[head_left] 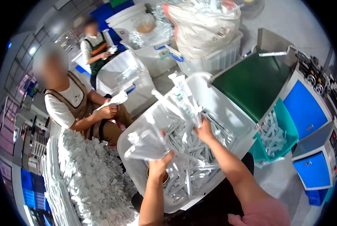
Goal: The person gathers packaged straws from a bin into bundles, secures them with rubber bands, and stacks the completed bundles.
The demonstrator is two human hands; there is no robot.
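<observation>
Over the white bin [229,113] of loose sealed packets [187,150], the left hand [159,165] has its grip closed on a clear bag [146,145], the right hand [205,131] pinching a raised packet bunch [185,100], apparently mid-bagging.

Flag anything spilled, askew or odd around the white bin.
Nothing looks spilled or damaged. The white bin sits tilted on the lap, packets jumbled inside; left hand and right hand each hold clear packets.

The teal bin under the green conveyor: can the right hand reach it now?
Probably yes. The right hand holds packets over the white tub, and the teal bin stands open just beyond the tub's rim, nothing between, though the hand is occupied.
</observation>
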